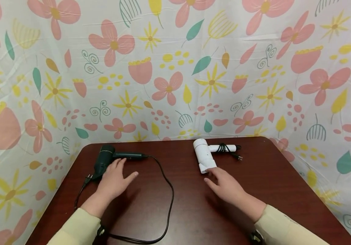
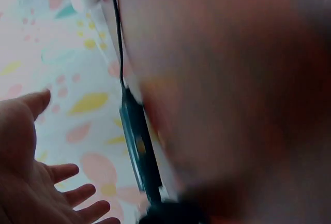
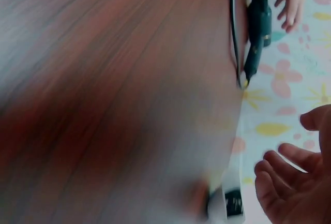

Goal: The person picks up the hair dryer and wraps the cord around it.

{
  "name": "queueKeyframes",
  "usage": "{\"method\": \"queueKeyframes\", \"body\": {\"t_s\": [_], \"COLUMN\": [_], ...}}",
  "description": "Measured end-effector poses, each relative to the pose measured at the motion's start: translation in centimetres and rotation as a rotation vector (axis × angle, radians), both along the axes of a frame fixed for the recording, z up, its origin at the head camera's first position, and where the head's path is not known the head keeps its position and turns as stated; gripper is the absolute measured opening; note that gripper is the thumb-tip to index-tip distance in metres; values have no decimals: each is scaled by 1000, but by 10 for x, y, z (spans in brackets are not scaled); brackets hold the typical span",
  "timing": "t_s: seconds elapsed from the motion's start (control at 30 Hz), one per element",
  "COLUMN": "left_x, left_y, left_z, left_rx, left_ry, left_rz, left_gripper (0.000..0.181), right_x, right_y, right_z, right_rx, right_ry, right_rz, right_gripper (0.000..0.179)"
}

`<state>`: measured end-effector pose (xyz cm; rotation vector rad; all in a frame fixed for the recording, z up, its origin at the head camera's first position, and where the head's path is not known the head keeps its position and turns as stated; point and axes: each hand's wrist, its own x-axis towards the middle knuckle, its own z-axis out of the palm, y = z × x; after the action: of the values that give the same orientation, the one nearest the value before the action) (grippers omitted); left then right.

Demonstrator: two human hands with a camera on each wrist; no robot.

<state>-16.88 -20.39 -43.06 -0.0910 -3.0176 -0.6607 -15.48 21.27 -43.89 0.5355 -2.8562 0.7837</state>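
Note:
A dark green hair dryer (image 1: pixel 104 158) lies on the left of the table, its handle pointing right. My left hand (image 1: pixel 114 180) hovers over its near side, fingers spread and thumb out, holding nothing. In the left wrist view the dryer's handle (image 2: pixel 139 146) shows beyond the fingers. On the right lies a white hair dryer (image 1: pixel 203 154) with its black cord wound round the handle. My right hand (image 1: pixel 227 186) is just in front of its nozzle, fingertips right at the nozzle's end in the head view. Its fingers are loosely bent around nothing.
The dark green dryer's black cord (image 1: pixel 172 197) loops across the middle of the brown table (image 1: pixel 190 211); its plug (image 1: pixel 88 177) lies by that dryer's nozzle. The white dryer's plug (image 1: pixel 239 157) sits by its handle. A flowered curtain (image 1: pixel 169 68) encloses the table's back and sides.

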Motion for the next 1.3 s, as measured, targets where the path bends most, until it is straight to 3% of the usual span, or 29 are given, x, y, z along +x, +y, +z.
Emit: {"method": "queueKeyframes", "body": {"t_s": [0.23,0.4,0.6,0.8,0.9,1.03,1.3], "left_x": [-33,-52,-62,-79,-86,-89,-92], "left_y": [-39,-65,-87,-96,-97,-103,-115], "left_z": [18,15,14,20,22,24,28], "left_rx": [41,81,82,58,76,111,148], "left_ry": [-35,-141,-259,-366,-392,-443,-513], "left_rz": [136,215,255,243,234,218,145], "left_gripper": [81,83,86,92,89,84,85], "right_x": [-9,-20,-39,-62,-68,-71,-70], "right_y": [-45,-76,-112,-141,-150,-155,-153], "right_z": [-8,-17,-19,-13,-12,-15,-15], "right_rx": [-20,20,71,273,340,351,295], "right_ry": [-307,-406,-419,-415,-385,-376,-386], "right_rz": [95,151,151,99,107,129,129], "right_gripper": [29,33,32,45,40,21,32]}}
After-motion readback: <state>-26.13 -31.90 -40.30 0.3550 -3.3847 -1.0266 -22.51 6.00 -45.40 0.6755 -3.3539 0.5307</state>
